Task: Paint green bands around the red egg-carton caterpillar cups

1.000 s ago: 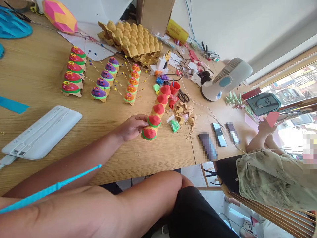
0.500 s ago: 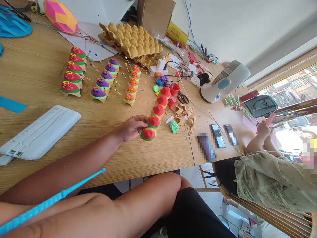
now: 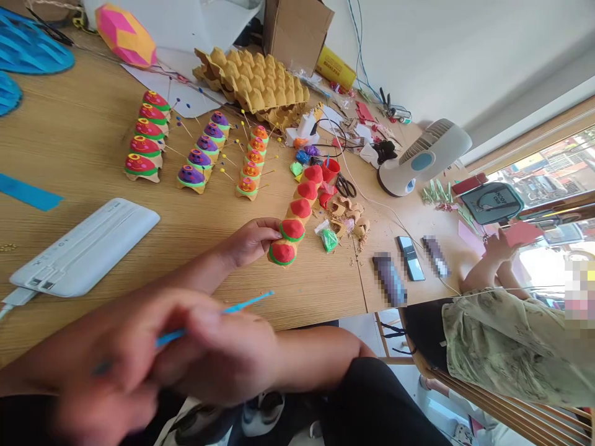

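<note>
My left hand point(image 3: 251, 243) pinches the near end of an egg-carton strip point(image 3: 298, 212) between thumb and fingers. The strip's bumps are capped with red clay, and green clay bands ring the nearest two. Low in the view and blurred, my right hand point(image 3: 199, 353) is closed around a thin blue clay tool point(image 3: 248, 301), whose tip points toward the right. Beyond the left hand stand finished-looking strips with faces and pins: a red one point(image 3: 142, 164), a purple one point(image 3: 199, 158) and an orange one point(image 3: 251, 168).
Green clay in a bag point(image 3: 329, 240), torn carton bits point(image 3: 346, 214), scissors point(image 3: 345, 186) and a red cup point(image 3: 330, 168) lie right of the strip. A white power bank point(image 3: 88, 248) is at left, egg trays point(image 3: 255, 80) behind, a fan point(image 3: 423, 158) at right. Another person's hands point(image 3: 499, 248) hold pink paper.
My right hand has come into view from below, holding the blue tool, which was in front of my arm before. My left hand keeps the strip nearly still.
</note>
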`<state>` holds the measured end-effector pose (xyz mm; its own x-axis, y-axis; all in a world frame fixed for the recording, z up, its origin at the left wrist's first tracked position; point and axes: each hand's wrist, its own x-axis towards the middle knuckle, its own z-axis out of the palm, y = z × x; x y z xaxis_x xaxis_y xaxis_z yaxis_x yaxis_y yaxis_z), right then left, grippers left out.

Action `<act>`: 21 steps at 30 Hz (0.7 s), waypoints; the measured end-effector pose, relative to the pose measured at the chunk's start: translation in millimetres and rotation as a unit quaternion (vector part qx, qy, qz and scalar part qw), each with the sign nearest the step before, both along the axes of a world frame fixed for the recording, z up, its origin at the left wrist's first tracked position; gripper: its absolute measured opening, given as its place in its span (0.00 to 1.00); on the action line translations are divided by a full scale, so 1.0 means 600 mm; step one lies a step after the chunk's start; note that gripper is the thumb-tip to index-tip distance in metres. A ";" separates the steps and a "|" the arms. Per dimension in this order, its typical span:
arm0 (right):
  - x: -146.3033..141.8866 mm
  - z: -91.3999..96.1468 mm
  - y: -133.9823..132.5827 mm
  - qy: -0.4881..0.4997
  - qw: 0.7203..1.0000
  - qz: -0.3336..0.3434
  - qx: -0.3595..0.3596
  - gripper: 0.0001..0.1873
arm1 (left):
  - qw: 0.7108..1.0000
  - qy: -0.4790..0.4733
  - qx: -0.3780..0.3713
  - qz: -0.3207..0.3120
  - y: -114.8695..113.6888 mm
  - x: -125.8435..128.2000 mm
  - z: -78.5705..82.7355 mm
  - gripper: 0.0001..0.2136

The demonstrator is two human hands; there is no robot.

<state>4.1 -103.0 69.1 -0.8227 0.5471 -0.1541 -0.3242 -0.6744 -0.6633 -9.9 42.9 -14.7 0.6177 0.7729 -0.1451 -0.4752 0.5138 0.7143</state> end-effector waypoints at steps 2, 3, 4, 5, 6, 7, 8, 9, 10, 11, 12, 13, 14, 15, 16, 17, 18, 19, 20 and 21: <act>0.052 0.007 0.011 -0.005 0.997 -0.059 0.055 0.34 | 1.000 0.002 -0.004 0.007 -0.002 0.001 0.004 0.08; 0.083 0.013 0.016 -0.016 0.990 -0.107 0.095 0.33 | 1.000 0.003 -0.004 0.010 -0.003 0.002 0.006 0.08; 0.115 0.018 0.022 -0.033 0.977 -0.160 0.137 0.30 | 1.000 0.002 -0.005 0.011 -0.004 0.002 0.008 0.08; 0.147 0.023 0.029 -0.058 0.955 -0.224 0.184 0.27 | 1.000 0.003 -0.005 0.009 -0.004 0.002 0.009 0.08; 0.178 0.028 0.038 -0.099 0.923 -0.288 0.235 0.24 | 1.000 0.005 -0.005 0.003 -0.005 0.002 0.011 0.08; 0.207 0.030 0.048 -0.142 0.882 -0.347 0.284 0.22 | 1.000 0.006 -0.005 -0.001 -0.005 0.001 0.012 0.08; 0.233 0.032 0.061 -0.174 0.844 -0.394 0.321 0.21 | 1.000 0.006 -0.008 -0.004 -0.004 0.001 0.012 0.09; 0.257 0.031 0.076 -0.198 0.810 -0.425 0.353 0.22 | 1.000 0.004 -0.014 -0.002 -0.003 0.001 0.012 0.10; 0.278 0.028 0.092 -0.230 0.786 -0.434 0.376 0.23 | 1.000 0.002 -0.020 -0.001 -0.002 0.000 0.012 0.10; 0.297 0.022 0.109 -0.256 0.769 -0.433 0.394 0.24 | 1.000 0.000 -0.027 -0.001 -0.001 0.000 0.011 0.11; 0.312 0.013 0.127 -0.273 0.767 -0.424 0.397 0.25 | 0.999 -0.001 -0.032 -0.002 -0.001 0.000 0.010 0.10; 0.325 0.001 0.144 -0.279 0.772 -0.412 0.395 0.25 | 0.999 -0.001 -0.037 -0.004 0.000 -0.001 0.009 0.10; 0.334 -0.014 0.160 -0.277 0.778 -0.402 0.395 0.25 | 0.999 -0.002 -0.041 -0.004 0.001 -0.001 0.009 0.10; 0.341 -0.030 0.174 -0.271 0.781 -0.397 0.398 0.24 | 0.999 -0.002 -0.044 -0.001 0.001 -0.001 0.008 0.10; 0.344 -0.046 0.185 -0.267 0.784 -0.394 0.399 0.24 | 0.999 -0.003 -0.046 0.004 0.001 -0.001 0.008 0.10; 0.345 -0.063 0.194 -0.264 0.788 -0.396 0.390 0.24 | 0.999 -0.003 -0.046 0.009 0.000 -0.001 0.008 0.10; 0.344 -0.078 0.200 -0.255 0.790 -0.413 0.375 0.24 | 0.999 -0.003 -0.046 0.012 0.000 -0.001 0.008 0.10; 0.342 -0.090 0.204 -0.249 0.788 -0.426 0.368 0.25 | 0.999 -0.003 -0.045 0.014 -0.001 -0.001 0.008 0.10; 0.338 -0.100 0.206 -0.254 0.786 -0.432 0.362 0.25 | 0.999 -0.003 -0.043 0.014 -0.001 -0.001 0.008 0.10; 0.335 -0.106 0.206 -0.255 0.788 -0.433 0.355 0.25 | 0.999 -0.002 -0.040 0.015 -0.001 -0.001 0.009 0.11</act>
<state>204.9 20.6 5.2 -0.0240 0.9669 0.2540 -0.0272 0.2533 -0.9670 -10.3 42.2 -9.5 0.5955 0.7769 -0.2044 -0.4942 0.5549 0.6692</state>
